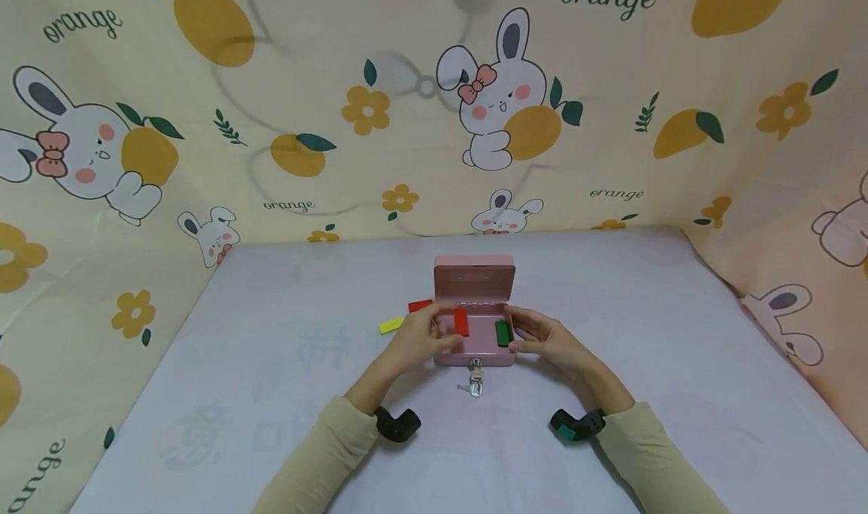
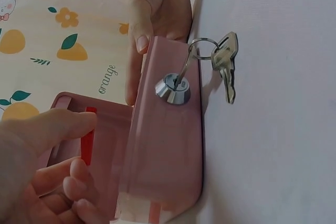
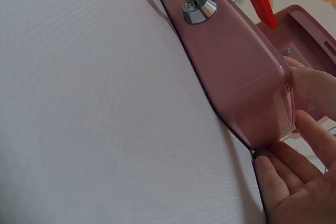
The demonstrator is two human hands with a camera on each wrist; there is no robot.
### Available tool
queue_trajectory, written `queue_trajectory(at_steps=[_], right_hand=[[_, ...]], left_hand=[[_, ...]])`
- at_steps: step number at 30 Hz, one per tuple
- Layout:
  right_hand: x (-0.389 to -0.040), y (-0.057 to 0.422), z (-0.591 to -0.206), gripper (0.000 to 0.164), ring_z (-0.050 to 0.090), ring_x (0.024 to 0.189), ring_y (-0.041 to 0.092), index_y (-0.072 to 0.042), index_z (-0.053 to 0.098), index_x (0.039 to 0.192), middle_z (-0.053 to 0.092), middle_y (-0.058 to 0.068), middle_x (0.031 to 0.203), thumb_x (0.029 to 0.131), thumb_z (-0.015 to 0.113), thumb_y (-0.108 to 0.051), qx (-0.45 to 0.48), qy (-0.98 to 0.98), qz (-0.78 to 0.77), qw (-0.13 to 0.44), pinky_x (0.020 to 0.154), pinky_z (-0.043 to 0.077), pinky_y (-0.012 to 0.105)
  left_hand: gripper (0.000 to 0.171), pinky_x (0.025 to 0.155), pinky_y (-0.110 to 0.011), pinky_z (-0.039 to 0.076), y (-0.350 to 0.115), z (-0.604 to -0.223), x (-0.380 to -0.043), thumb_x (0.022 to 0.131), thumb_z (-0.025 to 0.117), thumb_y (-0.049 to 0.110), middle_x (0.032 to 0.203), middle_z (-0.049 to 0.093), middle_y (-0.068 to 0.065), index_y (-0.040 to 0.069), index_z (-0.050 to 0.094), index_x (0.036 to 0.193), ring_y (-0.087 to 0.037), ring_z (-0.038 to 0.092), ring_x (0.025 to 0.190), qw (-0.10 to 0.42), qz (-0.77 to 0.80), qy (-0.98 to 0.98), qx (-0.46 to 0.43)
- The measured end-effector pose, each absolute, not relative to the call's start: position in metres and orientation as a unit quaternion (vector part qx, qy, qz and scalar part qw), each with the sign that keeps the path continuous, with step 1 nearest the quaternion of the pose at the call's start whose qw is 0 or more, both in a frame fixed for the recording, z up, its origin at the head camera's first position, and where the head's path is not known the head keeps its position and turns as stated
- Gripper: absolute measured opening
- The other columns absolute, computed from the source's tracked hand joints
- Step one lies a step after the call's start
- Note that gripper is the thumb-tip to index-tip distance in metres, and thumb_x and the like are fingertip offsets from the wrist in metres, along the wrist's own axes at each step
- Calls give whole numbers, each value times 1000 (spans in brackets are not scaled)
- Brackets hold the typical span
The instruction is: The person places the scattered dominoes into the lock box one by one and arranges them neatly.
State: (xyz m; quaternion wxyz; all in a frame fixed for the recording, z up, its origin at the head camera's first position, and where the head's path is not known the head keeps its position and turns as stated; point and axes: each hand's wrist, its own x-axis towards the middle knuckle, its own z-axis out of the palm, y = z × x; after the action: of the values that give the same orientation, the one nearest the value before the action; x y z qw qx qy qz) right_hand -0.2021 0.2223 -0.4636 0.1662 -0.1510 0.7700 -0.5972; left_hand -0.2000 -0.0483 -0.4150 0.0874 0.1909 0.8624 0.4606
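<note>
Left grip (image 1: 417,339) pinches a red rectangular block (image 1: 461,322) above the open pink metal box (image 1: 484,339); pinch lightly while the right grip (image 1: 554,341), fingers apart, steadies the box's right end

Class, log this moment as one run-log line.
left hand: pinches red block | right hand: holds pink box's right side | lid: open | green block: inside | key: in lock
</note>
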Motion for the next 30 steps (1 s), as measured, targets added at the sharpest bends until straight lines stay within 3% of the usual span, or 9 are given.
queue_trajectory(at_steps=[5,17,24,30], right_hand=[[-202,222,-465,74,26,146,41,-6,32,150,29,19,157,87,70,-16,-153,774,-593,162,110,34,34],[-202,223,-464,76,21,146,44,1,29,149,24,24,158,86,70,-11,-169,756,-609,171,107,36,18],[-203,223,-463,75,23,146,43,-2,31,149,26,22,158,86,70,-14,-168,766,-598,167,110,31,36],[-203,223,-463,74,23,146,45,1,30,149,25,25,157,87,69,-12,-173,764,-599,167,110,32,34]], left_hand=[[47,57,-15,36,-43,-415,-200,83,74,12,78,56,-8,5,58,127,-12,45,66,82,459,862,199],[48,57,-15,34,-33,-415,-201,84,73,15,80,55,-5,5,57,129,-11,44,68,94,449,866,198],[50,57,-15,35,-28,-417,-204,84,74,17,81,56,-6,6,57,130,-11,46,69,98,439,871,199],[52,57,-15,35,-23,-419,-207,83,75,17,81,57,-6,5,57,130,-11,46,69,102,435,871,205]])
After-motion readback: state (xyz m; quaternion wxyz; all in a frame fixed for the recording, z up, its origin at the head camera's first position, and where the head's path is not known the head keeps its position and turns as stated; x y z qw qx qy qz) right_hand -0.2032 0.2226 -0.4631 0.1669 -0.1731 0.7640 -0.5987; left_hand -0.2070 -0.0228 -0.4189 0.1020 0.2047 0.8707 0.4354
